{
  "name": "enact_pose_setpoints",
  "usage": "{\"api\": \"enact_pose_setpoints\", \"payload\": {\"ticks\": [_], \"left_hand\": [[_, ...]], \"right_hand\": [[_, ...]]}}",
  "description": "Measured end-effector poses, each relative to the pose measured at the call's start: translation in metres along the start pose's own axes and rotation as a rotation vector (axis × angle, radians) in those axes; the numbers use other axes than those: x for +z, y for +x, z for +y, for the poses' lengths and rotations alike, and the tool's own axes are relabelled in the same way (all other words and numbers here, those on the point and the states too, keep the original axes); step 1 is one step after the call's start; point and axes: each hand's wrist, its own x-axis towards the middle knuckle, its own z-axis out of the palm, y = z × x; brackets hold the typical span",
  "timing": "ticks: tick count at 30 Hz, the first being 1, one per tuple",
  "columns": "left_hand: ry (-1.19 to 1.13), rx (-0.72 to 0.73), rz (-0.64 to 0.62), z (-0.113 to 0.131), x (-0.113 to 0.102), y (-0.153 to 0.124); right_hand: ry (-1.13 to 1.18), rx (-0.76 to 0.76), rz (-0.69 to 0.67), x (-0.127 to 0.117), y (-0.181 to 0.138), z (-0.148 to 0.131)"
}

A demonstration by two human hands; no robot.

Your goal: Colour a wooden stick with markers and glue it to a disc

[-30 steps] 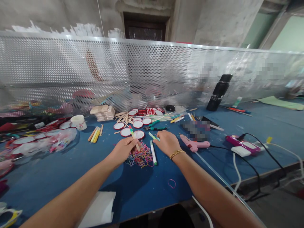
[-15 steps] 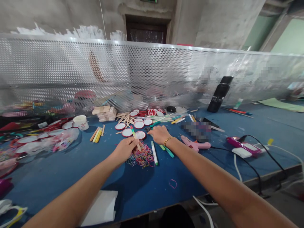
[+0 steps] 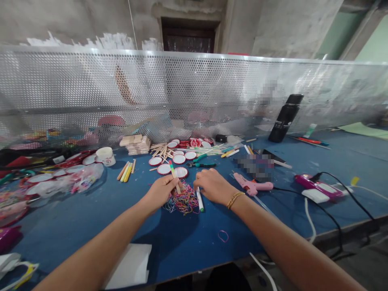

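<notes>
My left hand [image 3: 162, 190] pinches a wooden craft stick [image 3: 173, 173], held tilted up, with red and green bands at its upper end. Beneath that hand lies a tangled pile of colourful rubber bands [image 3: 185, 201]. My right hand [image 3: 214, 186] is at the right of the pile, fingers curled and fingertips at the upper end of a white marker [image 3: 199, 200] with a green end. Its palm side is hidden. Just beyond the hands are white discs with red rims [image 3: 179, 159] and teal-handled pliers [image 3: 201, 161].
A pink glue gun [image 3: 253, 186] with a black cord lies to the right, near a purple power strip [image 3: 318, 188]. A black bottle [image 3: 285, 119] stands by the perforated metal screen [image 3: 194, 89]. Stacked craft sticks [image 3: 136, 144], a paper cup [image 3: 106, 156] and white paper [image 3: 133, 264] are on the left.
My right hand has drawn back from the pliers toward me, down to the white marker, uncovering the pliers. My left hand keeps the craft stick in nearly the same place.
</notes>
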Motion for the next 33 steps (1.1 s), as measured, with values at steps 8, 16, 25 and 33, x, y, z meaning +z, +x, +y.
{"api": "enact_pose_setpoints", "payload": {"ticks": [8, 16, 25, 33], "left_hand": [[-0.057, -0.04, 0.049, 0.002, -0.001, 0.0], [-0.153, -0.035, 0.111, 0.005, -0.002, -0.004], [-0.574, -0.041, -0.004, 0.006, 0.0, -0.006], [-0.413, 0.011, 0.003, 0.013, 0.01, -0.013]], "right_hand": [[-0.149, -0.107, 0.026, 0.005, -0.004, -0.006], [0.075, -0.115, 0.109, -0.001, -0.005, 0.006], [1.368, 0.066, 0.518, -0.025, 0.006, -0.014], [1.717, 0.14, 0.62, 0.002, 0.021, -0.034]]}}
